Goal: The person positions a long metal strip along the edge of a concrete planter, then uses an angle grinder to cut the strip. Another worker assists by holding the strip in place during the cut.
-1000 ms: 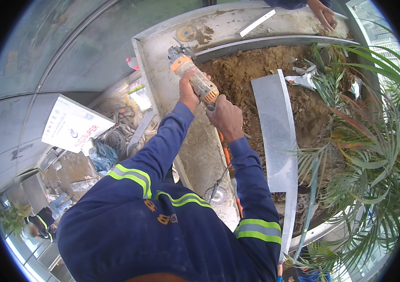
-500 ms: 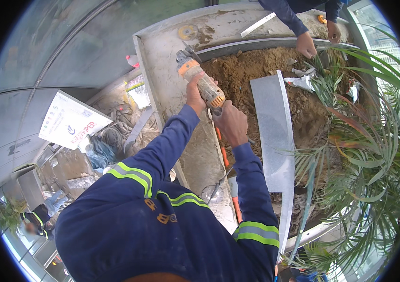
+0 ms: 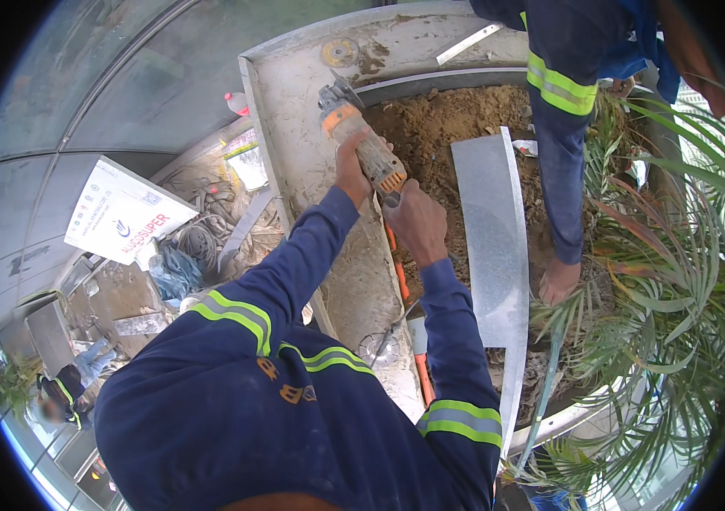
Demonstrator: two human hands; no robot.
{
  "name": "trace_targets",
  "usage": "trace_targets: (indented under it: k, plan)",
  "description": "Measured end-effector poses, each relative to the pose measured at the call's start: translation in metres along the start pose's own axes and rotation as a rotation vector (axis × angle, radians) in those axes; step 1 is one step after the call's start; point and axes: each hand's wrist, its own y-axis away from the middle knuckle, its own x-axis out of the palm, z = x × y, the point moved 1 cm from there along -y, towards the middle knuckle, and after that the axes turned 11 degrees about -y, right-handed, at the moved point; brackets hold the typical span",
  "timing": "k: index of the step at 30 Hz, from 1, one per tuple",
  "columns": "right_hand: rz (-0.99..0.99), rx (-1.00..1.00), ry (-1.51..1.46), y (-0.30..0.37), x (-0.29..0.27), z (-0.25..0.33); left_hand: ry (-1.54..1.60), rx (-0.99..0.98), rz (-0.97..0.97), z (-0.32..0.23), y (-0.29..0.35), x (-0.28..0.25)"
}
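Note:
An orange-and-grey angle grinder (image 3: pixel 373 160) is held out over the concrete ledge of the planter, its dusty body slanting up to the left. Around the front of its body closes my left hand (image 3: pixel 351 173), just behind the orange collar. My right hand (image 3: pixel 419 223) grips the rear end of the tool. The cutting disc (image 3: pixel 347 90) shows edge-on at the head, near the planter's inner rim; whether it spins cannot be made out. To the right of my hands, a long grey metal sheet (image 3: pixel 492 226) lies across the soil (image 3: pixel 431 119).
A co-worker leans in from the upper right, one hand (image 3: pixel 560 281) beside the sheet. Palm fronds (image 3: pixel 652 341) fill the right side. On the ledge lie a yellowish disc (image 3: pixel 339 53) and a pale metal strip (image 3: pixel 469 44). Orange conduit (image 3: pixel 402 279) runs inside the wall. A printed board (image 3: pixel 128 217) stands left.
The co-worker has leaned further in, and an arm now reaches down across the soil to the right of the metal sheet. My hands and the grinder stay almost where they were.

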Motion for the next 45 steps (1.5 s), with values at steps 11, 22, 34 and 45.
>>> trace_targets:
  k: [11,22,34,45]
  plan:
    - [0.014,-0.005,-0.099,0.006,0.025,0.029,-0.069,0.044,-0.028,-0.044,0.026,-0.018]
    - [0.351,0.239,-1.093,0.028,0.035,0.060,-0.211,-0.002,0.214,-0.055,0.073,-0.043]
    - [-0.104,0.199,-0.531,0.036,0.090,0.058,-0.391,0.208,-0.001,-0.043,0.067,-0.044]
    - [0.014,0.376,-0.527,0.031,0.086,0.055,-0.460,0.188,0.028,-0.030,0.061,-0.047]
